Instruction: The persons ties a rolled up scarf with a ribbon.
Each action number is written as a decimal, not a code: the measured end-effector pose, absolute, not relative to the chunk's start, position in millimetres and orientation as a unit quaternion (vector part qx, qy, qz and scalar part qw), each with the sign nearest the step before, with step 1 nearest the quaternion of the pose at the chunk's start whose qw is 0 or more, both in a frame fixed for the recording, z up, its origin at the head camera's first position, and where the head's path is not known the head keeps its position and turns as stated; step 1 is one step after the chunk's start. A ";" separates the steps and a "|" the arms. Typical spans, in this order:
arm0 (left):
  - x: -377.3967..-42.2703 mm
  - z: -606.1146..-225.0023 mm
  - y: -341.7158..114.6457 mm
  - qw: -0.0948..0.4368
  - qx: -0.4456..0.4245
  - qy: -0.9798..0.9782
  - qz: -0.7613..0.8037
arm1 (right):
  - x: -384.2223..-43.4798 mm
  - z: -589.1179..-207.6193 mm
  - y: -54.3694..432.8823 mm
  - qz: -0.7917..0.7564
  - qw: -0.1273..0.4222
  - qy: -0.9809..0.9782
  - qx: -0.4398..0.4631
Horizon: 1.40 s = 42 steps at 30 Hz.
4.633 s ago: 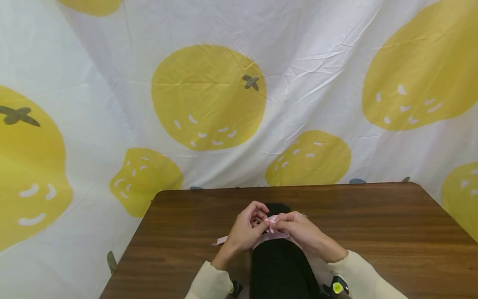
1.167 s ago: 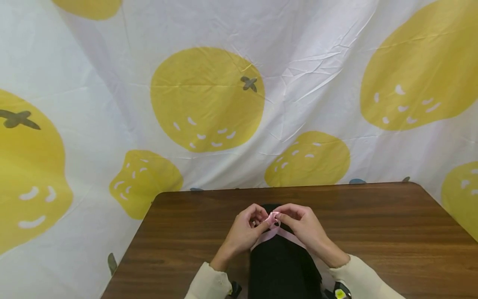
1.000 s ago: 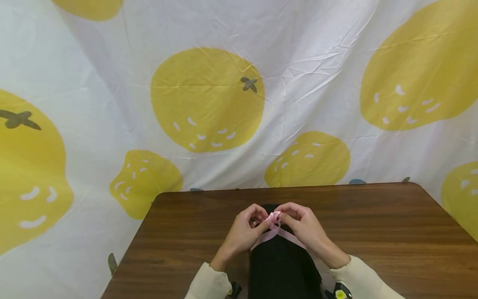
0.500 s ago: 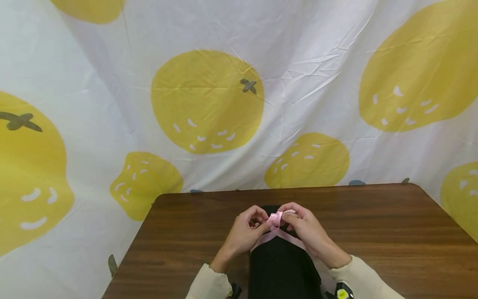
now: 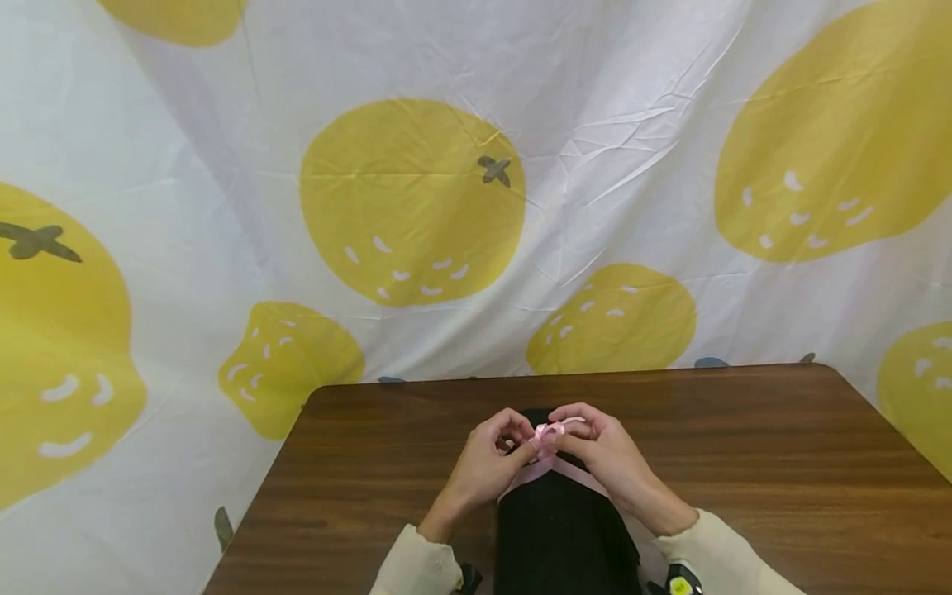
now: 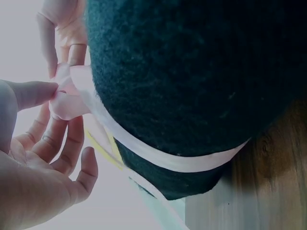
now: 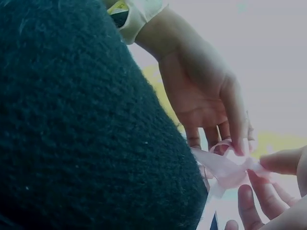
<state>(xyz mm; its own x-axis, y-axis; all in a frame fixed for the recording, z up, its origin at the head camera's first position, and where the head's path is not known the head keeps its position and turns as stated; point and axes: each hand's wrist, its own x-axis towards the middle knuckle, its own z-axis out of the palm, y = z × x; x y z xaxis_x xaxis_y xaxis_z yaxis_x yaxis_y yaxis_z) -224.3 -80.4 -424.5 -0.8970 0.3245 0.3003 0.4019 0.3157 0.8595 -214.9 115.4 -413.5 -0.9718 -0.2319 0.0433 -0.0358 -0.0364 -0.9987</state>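
Observation:
A bulky black fuzzy fabric bundle (image 5: 565, 537) lies lengthwise on the table, a pink satin ribbon (image 5: 583, 477) running round it and crossing on top. Over that crossing the ribbon is gathered into small loops. My left hand (image 5: 487, 463) pinches the gathered ribbon from the left, thumb against fingers, as the left wrist view also shows. From the other side my right hand (image 5: 621, 467) pinches a loop between thumb and fingers. In the right wrist view a thin ribbon loop (image 7: 221, 145) stands beside the left fingertips. Parts of the knot are hidden behind fingers.
The brown wooden table (image 5: 744, 463) extends to both sides of the bundle. Behind its far edge hangs a white cloth (image 5: 416, 49) printed with yellow fruit. Dark straps with a device (image 5: 680, 583) sit near the wrists.
Compared with several seconds ago, the ribbon crossing shows more clearly and the tail at left is out of sight. In the last half second my right thumb shifted and the ribbon loop opened wider.

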 end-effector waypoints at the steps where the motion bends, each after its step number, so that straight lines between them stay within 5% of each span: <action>1: -224.7 -424.6 -81.1 0.035 -0.224 -0.810 -0.540 | -214.4 -412.8 115.8 -0.714 0.065 0.690 -0.097; 26: -224.9 -420.5 -88.4 0.009 -0.243 -0.796 -0.554 | -217.8 -404.4 130.2 -0.743 0.037 0.648 -0.163; 42: -225.7 -424.5 -107.0 -0.011 -0.255 -0.795 -0.551 | -219.6 -409.1 141.1 -0.785 0.062 0.519 -0.332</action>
<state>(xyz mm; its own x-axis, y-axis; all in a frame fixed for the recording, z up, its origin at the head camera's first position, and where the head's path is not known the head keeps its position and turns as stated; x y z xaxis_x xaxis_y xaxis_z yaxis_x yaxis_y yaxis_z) -225.7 -107.0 -424.5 -0.8700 0.4173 0.2627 0.3924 0.2632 0.8813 -219.6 141.1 -409.1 -0.7718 -0.4425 0.4566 -0.2471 -0.4530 -0.8566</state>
